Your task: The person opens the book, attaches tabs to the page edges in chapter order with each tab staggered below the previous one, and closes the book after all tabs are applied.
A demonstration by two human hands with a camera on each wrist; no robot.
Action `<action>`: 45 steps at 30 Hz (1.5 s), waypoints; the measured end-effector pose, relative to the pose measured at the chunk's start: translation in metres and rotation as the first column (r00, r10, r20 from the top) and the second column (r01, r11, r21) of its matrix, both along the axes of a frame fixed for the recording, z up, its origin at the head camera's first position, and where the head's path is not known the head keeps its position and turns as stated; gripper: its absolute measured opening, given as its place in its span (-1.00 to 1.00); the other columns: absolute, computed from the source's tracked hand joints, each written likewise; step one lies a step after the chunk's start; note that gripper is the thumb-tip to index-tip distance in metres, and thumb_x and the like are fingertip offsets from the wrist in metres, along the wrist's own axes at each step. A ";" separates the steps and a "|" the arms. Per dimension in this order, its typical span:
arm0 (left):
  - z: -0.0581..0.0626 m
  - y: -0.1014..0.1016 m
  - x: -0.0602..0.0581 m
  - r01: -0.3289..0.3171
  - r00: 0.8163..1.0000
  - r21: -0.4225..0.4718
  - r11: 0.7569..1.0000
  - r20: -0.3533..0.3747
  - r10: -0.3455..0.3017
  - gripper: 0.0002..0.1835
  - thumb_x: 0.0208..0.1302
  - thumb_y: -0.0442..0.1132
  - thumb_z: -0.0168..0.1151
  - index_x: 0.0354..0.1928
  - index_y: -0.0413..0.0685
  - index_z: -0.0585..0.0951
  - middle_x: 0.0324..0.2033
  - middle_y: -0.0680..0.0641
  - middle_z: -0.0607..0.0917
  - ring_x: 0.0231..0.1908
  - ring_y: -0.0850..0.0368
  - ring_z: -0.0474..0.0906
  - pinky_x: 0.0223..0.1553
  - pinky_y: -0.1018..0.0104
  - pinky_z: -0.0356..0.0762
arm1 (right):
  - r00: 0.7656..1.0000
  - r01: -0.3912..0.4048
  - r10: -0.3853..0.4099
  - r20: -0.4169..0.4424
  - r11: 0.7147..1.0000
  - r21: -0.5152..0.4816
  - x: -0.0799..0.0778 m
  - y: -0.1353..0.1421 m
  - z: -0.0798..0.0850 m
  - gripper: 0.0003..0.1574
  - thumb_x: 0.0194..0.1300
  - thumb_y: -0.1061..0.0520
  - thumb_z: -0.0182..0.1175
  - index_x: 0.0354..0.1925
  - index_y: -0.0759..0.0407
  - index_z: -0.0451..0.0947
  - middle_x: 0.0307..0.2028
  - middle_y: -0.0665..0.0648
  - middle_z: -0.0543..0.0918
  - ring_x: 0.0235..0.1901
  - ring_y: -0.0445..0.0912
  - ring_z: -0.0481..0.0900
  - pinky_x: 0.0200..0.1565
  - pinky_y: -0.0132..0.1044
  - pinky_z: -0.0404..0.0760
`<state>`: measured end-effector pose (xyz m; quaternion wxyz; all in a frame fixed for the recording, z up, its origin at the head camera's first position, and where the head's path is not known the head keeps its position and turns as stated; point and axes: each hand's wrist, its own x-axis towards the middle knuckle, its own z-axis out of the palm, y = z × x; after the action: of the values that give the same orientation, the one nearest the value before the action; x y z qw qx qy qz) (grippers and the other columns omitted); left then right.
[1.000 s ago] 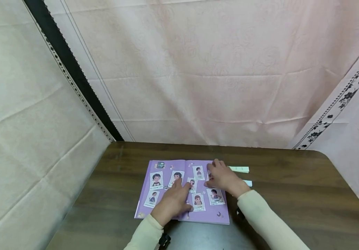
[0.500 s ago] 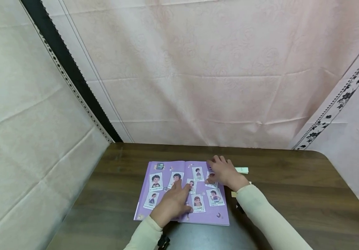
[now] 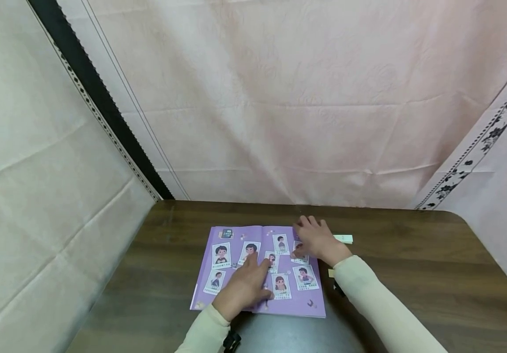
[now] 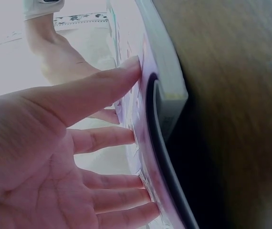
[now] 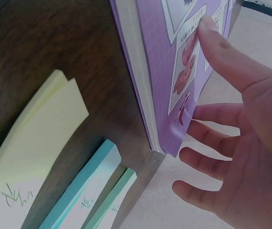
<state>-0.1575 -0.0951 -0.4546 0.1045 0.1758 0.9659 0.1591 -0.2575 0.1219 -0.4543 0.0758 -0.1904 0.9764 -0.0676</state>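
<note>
A purple book (image 3: pixel 289 306) lies open on the table, its pages printed with cartoon figures on white cards. My left hand (image 3: pixel 244 282) rests across the middle of the spread with fingers spread; in the left wrist view its thumb and fingertips (image 4: pixel 148 210) touch the page. At the far right corner of the right page is my right hand (image 3: pixel 318 243). In the right wrist view its thumb touches a printed card and its other fingers extend beside the top edge. The page corner (image 5: pixel 174 145) there stands slightly off the pages beneath.
Right of the book lie a yellow sticky-note pad (image 5: pixel 36 138), a blue pad (image 5: pixel 86 188) and a green pad (image 5: pixel 114 200), with handwriting on them. Pale cloth (image 3: pixel 280 98) hangs behind the wooden table (image 3: pixel 412 274).
My right hand has shifted slightly toward the book's far edge, uncovering more of a printed card. The yellow pad has come into sight and the blue one is now covered. My left hand stays put.
</note>
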 end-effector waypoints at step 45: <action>-0.006 -0.010 -0.015 0.068 0.998 0.250 0.966 -0.032 -0.062 -0.36 0.67 0.23 -0.11 0.36 -0.08 0.63 0.36 -0.10 0.62 0.36 -0.08 0.54 0.38 -0.02 0.47 | 0.944 0.221 0.016 0.330 0.712 -0.667 0.107 -0.002 0.003 -0.29 0.74 -0.14 -0.14 0.67 0.04 0.13 0.61 0.33 0.19 0.58 0.31 0.11 0.48 0.34 0.17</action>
<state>-0.1726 -0.1051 -0.4610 0.0748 0.2210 0.9329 0.2743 -0.1508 0.1195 -0.4514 0.1479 -0.1367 0.8634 -0.4627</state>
